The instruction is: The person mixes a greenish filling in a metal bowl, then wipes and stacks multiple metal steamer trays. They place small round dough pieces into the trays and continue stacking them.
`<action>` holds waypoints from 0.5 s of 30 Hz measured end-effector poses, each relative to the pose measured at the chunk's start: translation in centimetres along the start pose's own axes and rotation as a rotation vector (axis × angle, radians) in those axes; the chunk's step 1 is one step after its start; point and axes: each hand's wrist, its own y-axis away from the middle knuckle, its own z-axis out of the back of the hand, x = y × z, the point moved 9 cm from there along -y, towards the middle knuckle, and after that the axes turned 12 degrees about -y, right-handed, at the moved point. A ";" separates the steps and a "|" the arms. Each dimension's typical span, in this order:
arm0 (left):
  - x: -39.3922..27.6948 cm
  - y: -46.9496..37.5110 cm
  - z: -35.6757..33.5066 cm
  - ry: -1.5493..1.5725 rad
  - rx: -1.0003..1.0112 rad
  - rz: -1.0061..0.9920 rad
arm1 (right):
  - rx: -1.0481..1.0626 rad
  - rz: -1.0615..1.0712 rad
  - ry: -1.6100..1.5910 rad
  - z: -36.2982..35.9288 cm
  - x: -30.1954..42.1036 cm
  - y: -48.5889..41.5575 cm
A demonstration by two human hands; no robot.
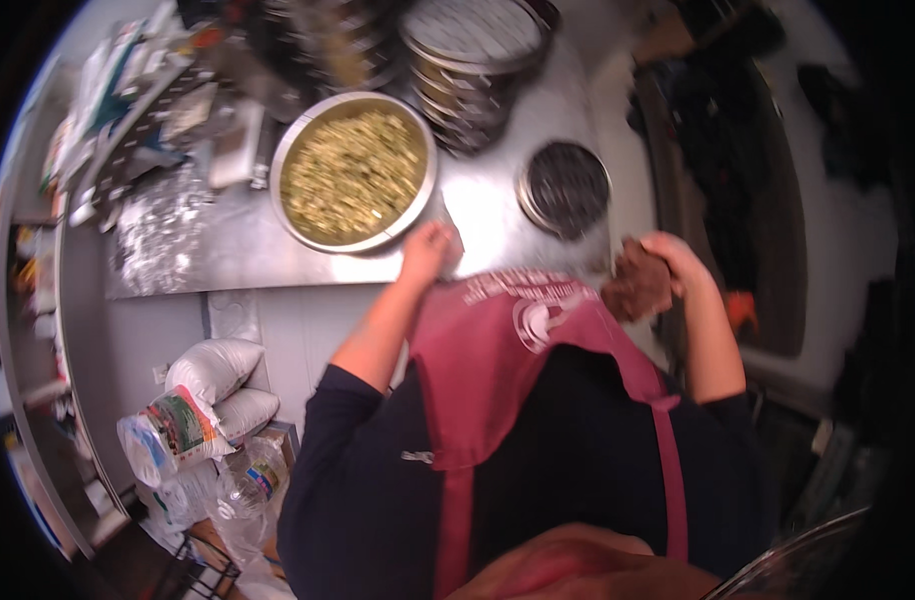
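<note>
My right hand point(676, 259) is closed around a crumpled brown cloth point(639, 283), held at the right edge of the steel table. Just below a large metal bowl, my left hand point(430, 244) hovers over or rests at the table's front edge; blur hides whether its fingers hold anything. The bowl point(430, 176) is filled with chopped yellow-green food point(352, 176). Between and beyond my hands stands a round metal container point(564, 189) with dark contents or a dark top.
Stacked round metal containers point(476, 67) stand at the back of the steel table point(277, 259). Clear plastic wrapping point(161, 232) and a cluttered rack lie left. White sacks point(214, 367) and plastic bottles point(251, 480) stand below, near shelves point(49, 337).
</note>
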 end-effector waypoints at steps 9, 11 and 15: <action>-5.5 -2.7 -5.7 0.123 0.175 0.023 | -0.049 0.126 0.191 3.3 2.2 1.5; -1.0 -4.2 -3.3 -0.182 -0.093 0.195 | -0.062 0.172 0.292 3.9 3.8 0.6; 1.0 -4.3 -0.1 -0.817 -0.528 0.045 | -0.074 0.251 0.529 3.0 6.8 -2.1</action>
